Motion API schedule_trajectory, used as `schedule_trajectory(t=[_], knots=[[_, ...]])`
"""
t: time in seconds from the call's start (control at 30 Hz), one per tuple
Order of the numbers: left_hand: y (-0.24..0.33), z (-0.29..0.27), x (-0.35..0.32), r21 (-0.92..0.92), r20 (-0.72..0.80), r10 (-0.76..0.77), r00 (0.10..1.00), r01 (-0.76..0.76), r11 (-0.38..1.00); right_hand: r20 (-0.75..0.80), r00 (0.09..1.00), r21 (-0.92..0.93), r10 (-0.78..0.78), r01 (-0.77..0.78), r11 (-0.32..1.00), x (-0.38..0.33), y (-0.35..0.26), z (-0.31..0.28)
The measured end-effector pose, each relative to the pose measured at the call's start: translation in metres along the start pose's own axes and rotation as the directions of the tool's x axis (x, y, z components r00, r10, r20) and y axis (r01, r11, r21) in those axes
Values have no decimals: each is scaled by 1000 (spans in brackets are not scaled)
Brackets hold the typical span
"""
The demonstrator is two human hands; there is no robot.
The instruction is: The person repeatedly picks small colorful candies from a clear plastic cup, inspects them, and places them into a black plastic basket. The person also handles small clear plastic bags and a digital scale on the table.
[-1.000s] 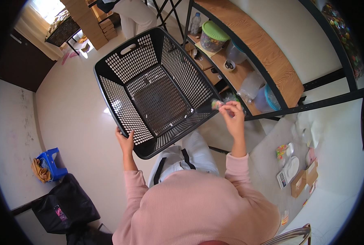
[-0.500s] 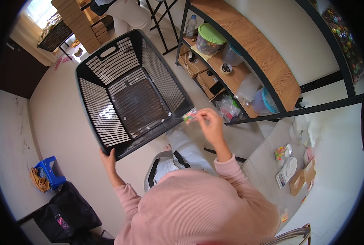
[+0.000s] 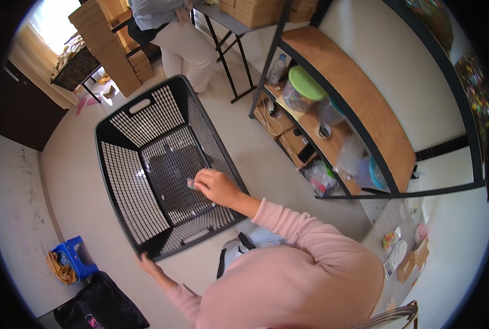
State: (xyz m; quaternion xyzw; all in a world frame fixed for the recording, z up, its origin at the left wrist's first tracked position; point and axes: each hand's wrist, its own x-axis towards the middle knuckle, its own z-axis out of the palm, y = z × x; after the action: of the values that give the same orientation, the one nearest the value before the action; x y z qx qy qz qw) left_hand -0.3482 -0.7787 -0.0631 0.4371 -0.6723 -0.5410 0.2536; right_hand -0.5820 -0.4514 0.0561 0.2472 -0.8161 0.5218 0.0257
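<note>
A large black mesh plastic basket (image 3: 116, 130) sits tilted in front of me, its open top facing up toward me. My left hand (image 3: 150, 266) grips the rim at its near left corner; the fingers are partly hidden. Over the inside of the basket, my right hand (image 3: 218, 187) pinches a small clear plastic packet (image 3: 191, 183) between thumb and fingers. Colourful bits show in that packet, though most of it is covered by the fingers. A few tiny pale bits lie on the basket's bottom.
Right of the basket stands a black-framed shelf (image 3: 359, 88) with a green-lidded tub (image 3: 305, 88). A table (image 3: 373, 241) with a white scale (image 3: 396, 255) is at the right. Beyond the basket is another person (image 3: 181, 46). A blue stool (image 3: 83, 257) stands left.
My right hand has moved left with the packet, from beside the basket's right rim to over its inside. The left hand still holds the corner. The view has shifted, showing more of the other person.
</note>
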Motion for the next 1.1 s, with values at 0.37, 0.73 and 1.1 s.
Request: schedule_trajectory(t=[0.37, 0.73, 1.1], knots=[[15, -3, -15, 212, -182, -140, 973, 178, 961, 66, 821, 334, 566, -553, 763, 97, 150, 173], [47, -3, -23, 109, -88, -348, 934, 356, 928, -307, 545, 265, 780, -738, 620, 80, 284, 274], [30, -9, -14, 292, 69, 3, 998, -23, 956, 296, 748, -483, 594, -420, 769, 96, 216, 215]])
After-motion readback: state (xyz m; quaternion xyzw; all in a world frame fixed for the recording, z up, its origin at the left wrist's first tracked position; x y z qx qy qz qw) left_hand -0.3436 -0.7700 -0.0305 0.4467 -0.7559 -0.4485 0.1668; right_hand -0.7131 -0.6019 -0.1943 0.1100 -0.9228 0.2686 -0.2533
